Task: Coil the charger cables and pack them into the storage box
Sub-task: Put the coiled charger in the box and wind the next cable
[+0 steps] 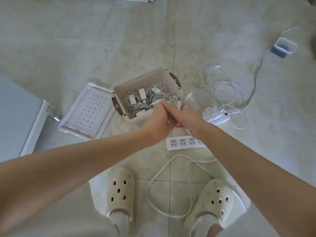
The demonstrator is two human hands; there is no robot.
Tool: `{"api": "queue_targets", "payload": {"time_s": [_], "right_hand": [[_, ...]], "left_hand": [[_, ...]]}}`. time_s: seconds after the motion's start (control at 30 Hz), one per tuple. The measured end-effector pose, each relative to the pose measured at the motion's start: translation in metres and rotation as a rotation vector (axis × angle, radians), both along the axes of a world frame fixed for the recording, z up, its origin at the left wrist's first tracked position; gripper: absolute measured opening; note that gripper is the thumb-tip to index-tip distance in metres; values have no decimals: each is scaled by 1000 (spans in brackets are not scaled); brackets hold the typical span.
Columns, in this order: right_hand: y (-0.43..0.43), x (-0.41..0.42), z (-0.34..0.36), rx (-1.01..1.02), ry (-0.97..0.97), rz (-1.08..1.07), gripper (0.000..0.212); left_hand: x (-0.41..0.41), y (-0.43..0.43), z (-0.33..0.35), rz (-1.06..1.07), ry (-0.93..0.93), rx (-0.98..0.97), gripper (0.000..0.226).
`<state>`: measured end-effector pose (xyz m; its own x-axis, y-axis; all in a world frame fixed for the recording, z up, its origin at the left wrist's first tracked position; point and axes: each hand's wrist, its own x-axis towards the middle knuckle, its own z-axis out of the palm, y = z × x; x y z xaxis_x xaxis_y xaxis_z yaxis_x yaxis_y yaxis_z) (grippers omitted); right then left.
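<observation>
A white storage box (136, 82) stands open on the tiled floor and holds several coiled white charger cables (139, 106) with their adapters. Just above its near right corner my left hand (159, 120) and my right hand (188, 118) meet and together grip a coiled white charger cable (172, 98). Its plug end (189, 96) sticks out above my right hand. Loose white cables (225, 93) lie tangled on the floor to the right of the box.
The box's perforated lid (87, 111) lies flat to its left. A white power strip (184, 141) and its looping cord (159, 177) lie near my feet. A second power strip (217, 117) sits right, a small blue-based container (283, 47) further back. A white cabinet (20, 115) stands left.
</observation>
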<state>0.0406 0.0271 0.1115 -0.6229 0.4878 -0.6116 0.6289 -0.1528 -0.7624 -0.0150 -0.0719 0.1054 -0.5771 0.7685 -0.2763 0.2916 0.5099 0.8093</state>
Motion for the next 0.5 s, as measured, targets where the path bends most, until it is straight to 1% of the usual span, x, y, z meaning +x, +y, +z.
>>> {"api": "queue_targets", "payload": {"time_s": [0.03, 0.07, 0.1, 0.13, 0.2, 0.23, 0.27, 0.3, 0.37, 0.43, 0.5], "right_hand": [[5, -9, -8, 1, -1, -25, 38], [11, -19, -16, -6, 0, -56, 34], [16, -30, -23, 5, 0, -68, 41], [22, -41, -32, 30, -1, -59, 58], [36, -63, -61, 103, -31, -34, 101], [44, -73, -79, 127, -44, -5, 116], [54, -84, -99, 137, -58, 24, 121], [58, -94, -109, 140, -61, 54, 120], [61, -112, -111, 183, -72, 104, 106], [67, -132, -121, 238, -103, 151, 84], [75, -150, -141, 316, -134, 189, 63]], "left_hand": [[-10, 4, -6, -13, 17, -3, 36], [-21, 8, -12, -32, 37, 2, 36], [-33, 11, -19, -52, 60, 7, 39], [-44, 12, -28, -65, 83, 8, 43], [-65, 11, -48, -78, 130, 2, 50], [-74, 9, -60, -75, 157, -9, 51], [-83, 7, -74, -64, 189, -32, 51], [-92, 6, -88, -53, 232, -77, 51], [-106, 2, -117, -77, 353, -232, 51], [-114, -2, -144, -185, 482, -371, 48], [-119, -5, -167, -284, 580, -384, 42]]}}
